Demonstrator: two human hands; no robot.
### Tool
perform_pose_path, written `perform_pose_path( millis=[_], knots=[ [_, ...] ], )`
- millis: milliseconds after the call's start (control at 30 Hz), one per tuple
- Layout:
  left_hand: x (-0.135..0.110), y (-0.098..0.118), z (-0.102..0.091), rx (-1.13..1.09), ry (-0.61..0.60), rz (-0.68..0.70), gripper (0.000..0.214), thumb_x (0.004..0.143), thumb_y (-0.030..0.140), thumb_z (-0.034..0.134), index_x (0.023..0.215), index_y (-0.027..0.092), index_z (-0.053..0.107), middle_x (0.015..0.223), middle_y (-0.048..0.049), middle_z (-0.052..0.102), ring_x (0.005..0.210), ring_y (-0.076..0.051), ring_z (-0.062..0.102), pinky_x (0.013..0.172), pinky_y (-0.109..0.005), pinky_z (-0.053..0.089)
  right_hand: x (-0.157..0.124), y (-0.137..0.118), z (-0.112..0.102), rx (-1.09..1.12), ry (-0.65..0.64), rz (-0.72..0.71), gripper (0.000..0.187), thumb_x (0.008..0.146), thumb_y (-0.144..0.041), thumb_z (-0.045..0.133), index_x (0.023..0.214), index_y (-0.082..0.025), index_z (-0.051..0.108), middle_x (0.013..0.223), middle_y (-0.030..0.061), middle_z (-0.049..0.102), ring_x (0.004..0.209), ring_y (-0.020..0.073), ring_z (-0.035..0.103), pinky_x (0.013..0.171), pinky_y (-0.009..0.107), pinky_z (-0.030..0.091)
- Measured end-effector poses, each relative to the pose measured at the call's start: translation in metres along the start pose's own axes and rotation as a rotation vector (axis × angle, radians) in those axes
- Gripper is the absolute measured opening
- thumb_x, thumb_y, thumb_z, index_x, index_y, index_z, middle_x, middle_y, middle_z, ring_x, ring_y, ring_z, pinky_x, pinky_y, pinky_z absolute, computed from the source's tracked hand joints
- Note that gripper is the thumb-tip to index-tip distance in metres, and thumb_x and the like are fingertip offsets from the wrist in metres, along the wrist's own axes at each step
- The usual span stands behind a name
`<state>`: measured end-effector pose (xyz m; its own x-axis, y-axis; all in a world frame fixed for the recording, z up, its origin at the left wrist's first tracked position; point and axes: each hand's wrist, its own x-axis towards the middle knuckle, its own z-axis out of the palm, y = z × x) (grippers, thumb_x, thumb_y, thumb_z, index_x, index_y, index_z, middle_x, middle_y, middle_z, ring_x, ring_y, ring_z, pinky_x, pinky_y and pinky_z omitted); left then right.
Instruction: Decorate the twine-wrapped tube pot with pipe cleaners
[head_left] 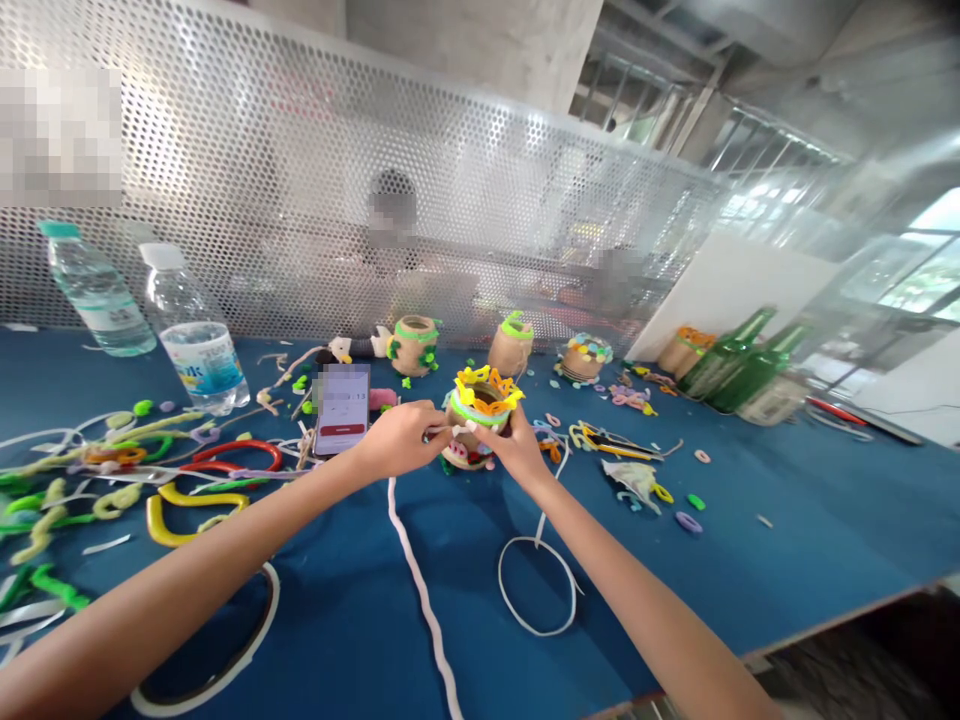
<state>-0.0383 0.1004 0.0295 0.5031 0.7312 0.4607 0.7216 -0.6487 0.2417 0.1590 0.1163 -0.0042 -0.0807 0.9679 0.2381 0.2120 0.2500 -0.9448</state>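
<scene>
**Within my right hand (pixel 519 448), a jar (pixel 484 412) crowned in yellow and orange**

Nearest me on the blue tabletop (pixel 750 540), a white ring (pixel 268 620) lies by my left forearm, a pale pink strand (pixel 422 583) runs away toward my left hand (pixel 405 438), and a thin white loop (pixel 544 634) lies near my right forearm; my right hand is wrapped firmly about the jar's right side, thumb across its front; my left is curled at the jar's left side, fingertips drawn together, though I cannot tell what they pinch, if anything; beyond the left hand a phone (pixel 342 412) shows a lit screen; farther off stand three more decorated jars (pixel 415 352), two clear bottles (pixel 199 345) to the left, green bottles (pixel 727 355) to the right; behind rises a perforated metal panel (pixel 300 200).
</scene>
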Motion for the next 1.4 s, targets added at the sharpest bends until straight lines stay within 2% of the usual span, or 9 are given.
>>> perform_pose_path(
  millis=[200, 333, 433, 533, 933, 1067, 1167, 1267, 1400],
  knots=[
    [0.001, 0.002, 0.002, 0.056, -0.008, 0.006, 0.026, 0.088, 0.024, 0.044, 0.067, 0.016, 0.057, 0.067, -0.0023, 0.053, 0.06, -0.013, 0.051, 0.054, -0.024, 0.035, 0.002, 0.0, -0.001, 0.057, -0.058, -0.005, 0.049, 0.066, -0.043, 0.072, 0.104, -0.024, 0.05, 0.086, 0.0007, 0.062, 0.068, 0.0163, 0.059, 0.044, 0.023, 0.047],
    [0.001, 0.007, 0.001, 0.115, -0.023, 0.026, 0.024, 0.088, 0.023, 0.042, 0.073, 0.015, 0.059, 0.071, -0.004, 0.055, 0.059, -0.014, 0.051, 0.051, -0.024, 0.034, 0.004, 0.0, -0.007, 0.072, -0.142, 0.002, 0.046, 0.07, -0.044, 0.068, 0.108, -0.025, 0.052, 0.095, 0.002, 0.062, 0.076, 0.018, 0.06, 0.046, 0.023, 0.048],
    [0.001, 0.009, 0.0, 0.147, -0.028, 0.052, 0.023, 0.087, 0.022, 0.041, 0.076, 0.014, 0.06, 0.073, -0.0052, 0.056, 0.063, -0.015, 0.053, 0.051, -0.024, 0.037, 0.004, -0.002, -0.013, 0.079, -0.201, -0.062, 0.04, 0.074, -0.044, 0.064, 0.107, -0.024, 0.053, 0.103, 0.0025, 0.062, 0.089, 0.0198, 0.059, 0.064, 0.028, 0.053],
    [0.001, 0.01, -0.001, 0.166, -0.028, 0.077, 0.022, 0.087, 0.022, 0.042, 0.078, 0.014, 0.06, 0.074, -0.0056, 0.056, 0.066, -0.016, 0.055, 0.053, -0.025, 0.04, 0.003, -0.004, -0.013, 0.058, -0.178, -0.116, 0.039, 0.074, -0.042, 0.064, 0.106, -0.023, 0.053, 0.105, 0.0029, 0.061, 0.099, 0.0215, 0.056, 0.08, 0.033, 0.051],
    [-0.001, 0.013, 0.0, 0.08, 0.002, 0.127, 0.023, 0.085, 0.023, 0.047, 0.075, 0.015, 0.065, 0.072, -0.0047, 0.062, 0.071, -0.016, 0.06, 0.059, -0.025, 0.043, 0.0, -0.005, -0.004, 0.013, -0.069, -0.092, 0.043, 0.07, -0.04, 0.068, 0.104, -0.024, 0.048, 0.096, 0.0016, 0.06, 0.089, 0.0211, 0.058, 0.072, 0.033, 0.052],
    [0.0, 0.013, -0.001, 0.144, 0.0, -0.004, 0.027, 0.087, 0.033, 0.048, 0.079, 0.014, 0.066, 0.075, -0.0067, 0.063, 0.069, -0.018, 0.061, 0.055, -0.024, 0.041, 0.002, -0.002, -0.003, 0.02, -0.073, -0.08, 0.043, 0.07, -0.042, 0.069, 0.102, -0.024, 0.048, 0.094, 0.001, 0.06, 0.084, 0.0204, 0.059, 0.071, 0.034, 0.053],
    [-0.001, 0.017, -0.003, 0.266, -0.025, -0.153, 0.037, 0.088, 0.045, 0.048, 0.081, 0.013, 0.066, 0.078, -0.0089, 0.063, 0.067, -0.019, 0.062, 0.049, -0.024, 0.037, 0.002, -0.001, -0.002, 0.011, -0.058, -0.098, 0.045, 0.07, -0.042, 0.07, 0.104, -0.024, 0.047, 0.097, 0.0013, 0.061, 0.092, 0.0215, 0.059, 0.079, 0.035, 0.051],
    [-0.003, 0.023, -0.002, 0.316, -0.017, -0.248, 0.039, 0.088, 0.048, 0.05, 0.08, 0.012, 0.064, 0.079, -0.0099, 0.064, 0.069, -0.021, 0.063, 0.05, -0.024, 0.037, 0.003, -0.001, -0.002, 0.013, -0.06, -0.122, 0.045, 0.07, -0.04, 0.069, 0.105, -0.023, 0.047, 0.1, 0.0021, 0.061, 0.096, 0.0218, 0.057, 0.082, 0.034, 0.049],
    [-0.006, 0.028, 0.002, 0.157, 0.115, -0.311, 0.041, 0.083, 0.044, 0.061, 0.108, 0.011, 0.057, 0.085, -0.0086, 0.066, 0.077, -0.022, 0.065, 0.057, -0.025, 0.043, 0.003, -0.003, -0.002, 0.008, -0.051, -0.13, 0.042, 0.07, -0.039, 0.068, 0.103, -0.024, 0.047, 0.096, 0.0017, 0.06, 0.087, 0.0207, 0.058, 0.074, 0.034, 0.051]
  ],
)
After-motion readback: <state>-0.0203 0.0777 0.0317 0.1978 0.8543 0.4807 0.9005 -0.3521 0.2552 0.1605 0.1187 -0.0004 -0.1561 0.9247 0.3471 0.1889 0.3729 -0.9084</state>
